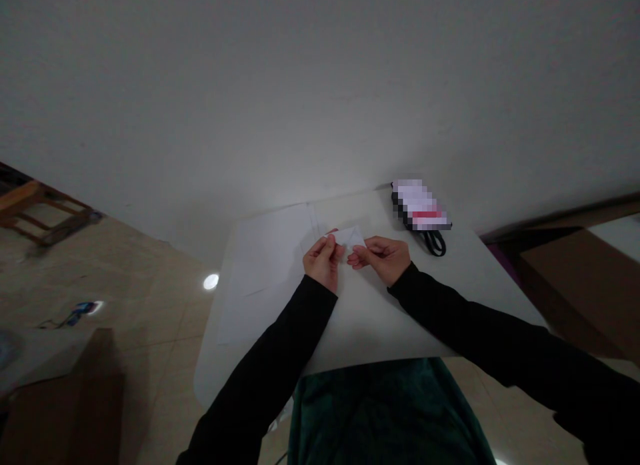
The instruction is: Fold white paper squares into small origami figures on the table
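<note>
Head view: dark green fabric (380, 411) is showing below the near edge of the white table (365, 335). Over the table, your left hand (323, 261) is pinching the left end of a small folded white paper (349, 237), and your right hand (385, 257) is gripping its right end. Larger white sheets (267, 255) are lying flat to the left. Farther back, right side, a pixelated item (419, 205) with black strap (440, 253) is lying near the wall (320, 85).
</note>
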Tool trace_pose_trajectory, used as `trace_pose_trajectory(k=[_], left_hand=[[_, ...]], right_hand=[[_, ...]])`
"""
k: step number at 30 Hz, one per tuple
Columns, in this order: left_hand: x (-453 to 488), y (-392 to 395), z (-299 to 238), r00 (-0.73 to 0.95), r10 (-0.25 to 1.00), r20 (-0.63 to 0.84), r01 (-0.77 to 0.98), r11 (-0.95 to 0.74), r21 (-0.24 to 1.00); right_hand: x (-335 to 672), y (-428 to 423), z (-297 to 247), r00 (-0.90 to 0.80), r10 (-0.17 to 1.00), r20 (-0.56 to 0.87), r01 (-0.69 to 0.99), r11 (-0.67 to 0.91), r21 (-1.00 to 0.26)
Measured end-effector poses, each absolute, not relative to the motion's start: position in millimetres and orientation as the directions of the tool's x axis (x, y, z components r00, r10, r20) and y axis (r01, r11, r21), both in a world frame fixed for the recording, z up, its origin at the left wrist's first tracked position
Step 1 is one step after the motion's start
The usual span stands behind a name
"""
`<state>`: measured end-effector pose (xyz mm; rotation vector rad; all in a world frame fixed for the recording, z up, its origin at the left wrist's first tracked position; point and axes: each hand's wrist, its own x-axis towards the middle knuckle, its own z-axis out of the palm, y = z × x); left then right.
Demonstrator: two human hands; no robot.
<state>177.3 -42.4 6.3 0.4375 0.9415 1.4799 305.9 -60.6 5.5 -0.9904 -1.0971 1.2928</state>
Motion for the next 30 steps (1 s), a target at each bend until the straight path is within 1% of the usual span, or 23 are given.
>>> trace_pose_trajectory(k=[4,8,13,16,18,20,22,24,27,30], left_hand=[[179,-44,6,-0.214,0.942,-0.257,-0.631,0.067,0.773],[179,-47,8,-0.222,0.96,-0.169,-0.57,0.013,0.822],[174,-48,9,-0.281,0.96,-0.017,-0.379,-0.095,0.921],[172,-48,11,-0.298,0.954,0.036,-0.301,-0.129,0.945],[170,-48,14,-0.276,0.959,0.068,-0.272,-0.146,0.951],[170,-48,16,-0.224,0.969,0.102,-0.238,-0.156,0.959],[169,-48,16,-0.175,0.976,0.128,-0.192,-0.162,0.968],[170,-48,16,-0.155,0.976,0.151,-0.145,-0.173,0.974],[171,-48,14,-0.154,0.974,0.168,-0.097,-0.184,0.978],[172,-47,13,-0.188,0.97,0.155,-0.113,-0.178,0.978]], right_hand=[[306,-61,5,-0.035,0.998,0.043,-0.222,0.034,-0.974],[307,-60,5,-0.054,0.998,0.013,-0.279,-0.003,-0.96],[309,-59,7,-0.19,0.981,-0.037,-0.283,-0.091,-0.955],[311,-58,7,-0.275,0.958,-0.074,-0.263,-0.149,-0.953],[312,-57,6,-0.324,0.942,-0.085,-0.247,-0.171,-0.954],[313,-57,4,-0.334,0.939,-0.086,-0.235,-0.171,-0.957],[313,-56,2,-0.287,0.955,-0.073,-0.233,-0.144,-0.962],[314,-53,1,-0.215,0.976,-0.034,-0.229,-0.084,-0.97],[317,-50,0,-0.139,0.987,0.079,-0.15,0.058,-0.987],[320,-49,1,-0.142,0.97,0.199,-0.049,0.194,-0.98]])
